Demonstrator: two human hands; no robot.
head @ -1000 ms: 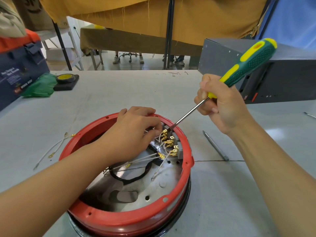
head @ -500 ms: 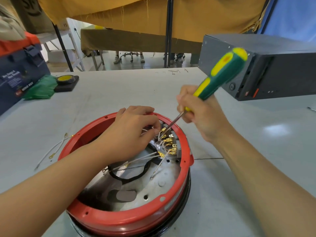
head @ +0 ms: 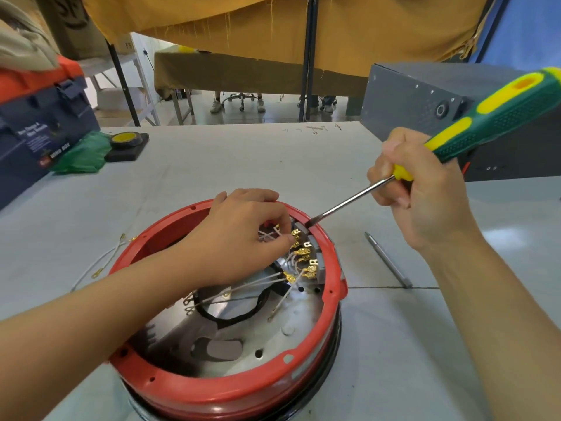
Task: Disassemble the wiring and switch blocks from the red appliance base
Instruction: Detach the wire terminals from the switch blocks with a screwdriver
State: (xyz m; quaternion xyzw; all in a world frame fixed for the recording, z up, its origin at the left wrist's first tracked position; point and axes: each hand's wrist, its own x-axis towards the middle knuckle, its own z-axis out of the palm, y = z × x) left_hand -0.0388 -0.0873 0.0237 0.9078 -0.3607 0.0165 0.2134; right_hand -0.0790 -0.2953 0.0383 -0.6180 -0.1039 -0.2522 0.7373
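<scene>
Keep your left hand point(head: 243, 235) pinching the white wires point(head: 268, 235); your right hand point(head: 425, 196), clenched on the green-and-yellow flat screwdriver point(head: 485, 123), should pry the grey switch block point(head: 303, 230) gently.

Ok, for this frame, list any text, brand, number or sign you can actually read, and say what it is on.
"15": handwritten on the white card under the back shelf.
"...ING BOX": white print low on the dark blue plastic toolbox; first letters unclear.
The two white lines above it on the toolbox: too blurred to read.
Pen scribbles on the grey table's far edge: illegible.
Dark lettering on the brown cardboard box: cut off, unreadable.
</scene>
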